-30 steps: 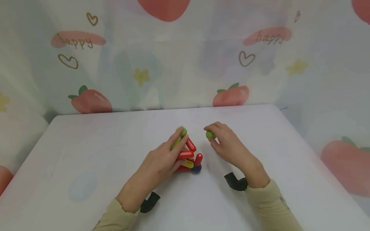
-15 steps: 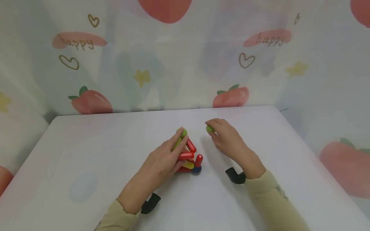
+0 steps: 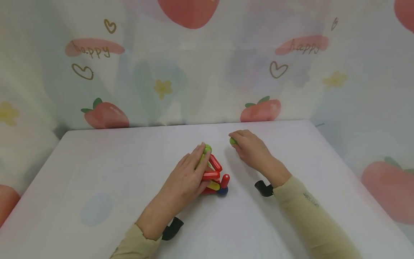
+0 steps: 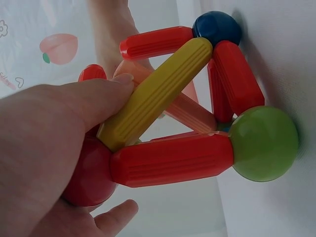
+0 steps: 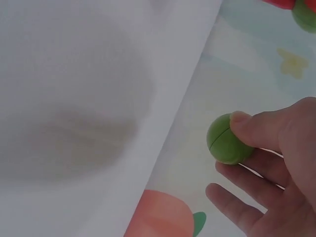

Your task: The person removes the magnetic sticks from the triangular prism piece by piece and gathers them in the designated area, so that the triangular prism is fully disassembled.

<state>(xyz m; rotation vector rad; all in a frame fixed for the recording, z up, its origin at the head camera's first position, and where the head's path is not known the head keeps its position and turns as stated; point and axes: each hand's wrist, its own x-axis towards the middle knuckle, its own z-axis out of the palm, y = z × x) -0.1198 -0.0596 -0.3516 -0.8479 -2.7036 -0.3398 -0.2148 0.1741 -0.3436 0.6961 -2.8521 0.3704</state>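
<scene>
My left hand (image 3: 184, 178) grips a structure of magnetic building rods and balls, its fingers over the far side. In the left wrist view, the thumb presses a yellow rod (image 4: 158, 94), which slopes from a dark red ball (image 4: 91, 173) up to a blue ball (image 4: 217, 27). A red rod (image 4: 173, 159) joins the red ball to a green ball (image 4: 265, 143) close to the tabletop. Farther red and orange rods show behind. To the right of the structure, my right hand (image 3: 253, 151) pinches a loose green ball (image 5: 227, 140) between thumb and fingers, above the table.
A white table (image 3: 129, 154) lies under both hands, its back edge meeting a printed curtain (image 3: 200, 82) with fruit and hearts. Black curved pieces show at each wrist, one by the left wrist (image 3: 173, 228) and one by the right wrist (image 3: 263, 189).
My right hand has moved toward the back of the table with the green ball. My left hand keeps its hold on the structure; the head view has shifted slightly.
</scene>
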